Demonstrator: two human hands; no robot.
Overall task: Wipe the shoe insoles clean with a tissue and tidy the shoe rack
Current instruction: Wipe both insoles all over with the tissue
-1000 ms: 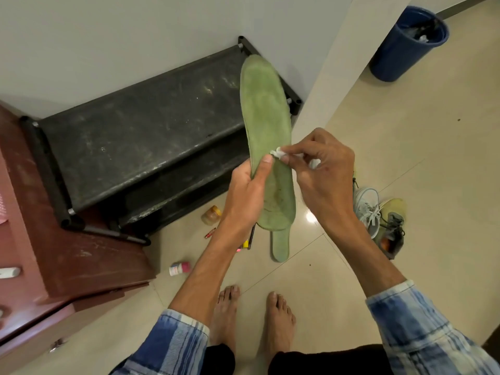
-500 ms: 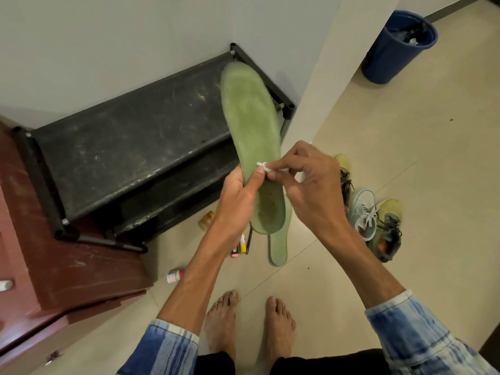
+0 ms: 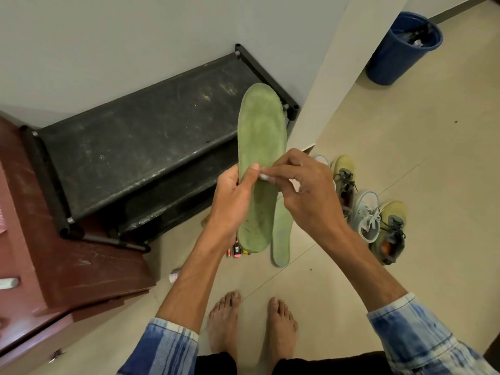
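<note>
A long green insole [image 3: 261, 136] stands upright in front of me, held by my left hand [image 3: 232, 201], whose fingers curl round its left edge and whose thumb presses its face. My right hand [image 3: 305, 193] pinches a small white tissue [image 3: 263, 176] against the insole's middle, right beside my left thumb. A second green insole [image 3: 281, 239] lies on the floor below, partly hidden by the held one. The black shoe rack [image 3: 140, 147] stands against the wall, its dusty top shelf bare.
Several sneakers [image 3: 370, 212] lie on the tiled floor to the right. Small bottles and tubes [image 3: 235, 251] sit by the rack's foot. A brown cabinet [image 3: 54, 266] is at the left and a blue bin [image 3: 400, 47] at the far right. My bare feet [image 3: 251, 328] are below.
My right hand has carried the tissue a little across the insole toward my left thumb. The view has shifted, so the insole and hands sit lower and further right in frame.
</note>
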